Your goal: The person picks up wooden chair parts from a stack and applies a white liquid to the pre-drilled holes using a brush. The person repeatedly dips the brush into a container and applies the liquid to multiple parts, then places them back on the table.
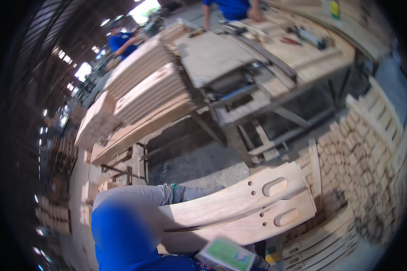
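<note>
Two pale, curved wooden boards [239, 205] lie side by side across the lower middle. Each has a long oval slot and two round holes near its right end. My left hand [196, 193], in a grey glove with a green cuff, is against the far edge of the upper board; the board hides part of its fingers. A grey sleeve [135, 193] runs back from it to my blue shirt [122, 244]. The boards' left ends are behind the shirt. My right hand cannot be made out. A badge card [226, 254] overlaps the near board's edge.
Similar slotted boards [321, 250] are stacked at lower right, beside a big pile of small wooden pieces [348, 158]. Ahead stand a workbench [217, 54] and a table of stacked boards [149, 90]. Two people in blue [230, 8] work farther back.
</note>
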`<action>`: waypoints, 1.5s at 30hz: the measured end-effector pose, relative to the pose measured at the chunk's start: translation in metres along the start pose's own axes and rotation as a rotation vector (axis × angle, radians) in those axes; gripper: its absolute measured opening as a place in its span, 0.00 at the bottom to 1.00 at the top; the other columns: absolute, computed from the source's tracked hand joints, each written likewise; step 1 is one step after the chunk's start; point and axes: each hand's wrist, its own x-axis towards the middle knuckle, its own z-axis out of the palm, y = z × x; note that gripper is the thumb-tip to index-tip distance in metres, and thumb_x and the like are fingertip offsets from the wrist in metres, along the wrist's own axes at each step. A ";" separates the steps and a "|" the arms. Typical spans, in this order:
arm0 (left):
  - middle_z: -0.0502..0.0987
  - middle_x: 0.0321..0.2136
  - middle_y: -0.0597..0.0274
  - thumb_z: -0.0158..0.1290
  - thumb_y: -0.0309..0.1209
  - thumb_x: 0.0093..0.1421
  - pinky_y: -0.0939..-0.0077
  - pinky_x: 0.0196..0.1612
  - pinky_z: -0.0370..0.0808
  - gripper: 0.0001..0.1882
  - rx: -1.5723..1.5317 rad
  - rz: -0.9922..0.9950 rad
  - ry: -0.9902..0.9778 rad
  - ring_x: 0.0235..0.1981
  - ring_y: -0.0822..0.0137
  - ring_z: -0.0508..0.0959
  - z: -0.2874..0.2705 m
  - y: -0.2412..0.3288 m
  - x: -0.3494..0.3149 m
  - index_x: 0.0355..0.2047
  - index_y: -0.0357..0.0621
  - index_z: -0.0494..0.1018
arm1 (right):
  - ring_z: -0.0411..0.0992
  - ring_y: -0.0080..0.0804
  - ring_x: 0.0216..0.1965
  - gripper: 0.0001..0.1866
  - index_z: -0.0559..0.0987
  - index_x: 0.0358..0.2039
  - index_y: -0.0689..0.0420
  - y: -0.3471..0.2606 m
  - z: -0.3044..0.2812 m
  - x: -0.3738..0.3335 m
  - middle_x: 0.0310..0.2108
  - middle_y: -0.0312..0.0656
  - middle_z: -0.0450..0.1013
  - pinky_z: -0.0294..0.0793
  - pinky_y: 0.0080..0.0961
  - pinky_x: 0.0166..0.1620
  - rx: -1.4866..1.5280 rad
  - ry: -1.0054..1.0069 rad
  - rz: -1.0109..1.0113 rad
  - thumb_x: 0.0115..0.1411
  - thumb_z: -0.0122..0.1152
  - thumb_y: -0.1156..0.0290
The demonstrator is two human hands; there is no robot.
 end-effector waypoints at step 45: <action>0.68 0.49 0.44 0.45 0.42 0.59 0.61 0.51 0.68 0.30 0.699 0.423 0.243 0.49 0.51 0.70 -0.644 0.134 -0.327 0.57 0.38 0.57 | 0.69 0.46 0.43 0.25 0.56 0.56 0.61 -0.084 0.526 0.451 0.49 0.51 0.64 0.73 0.42 0.42 -0.656 -0.442 -0.139 0.64 0.46 0.61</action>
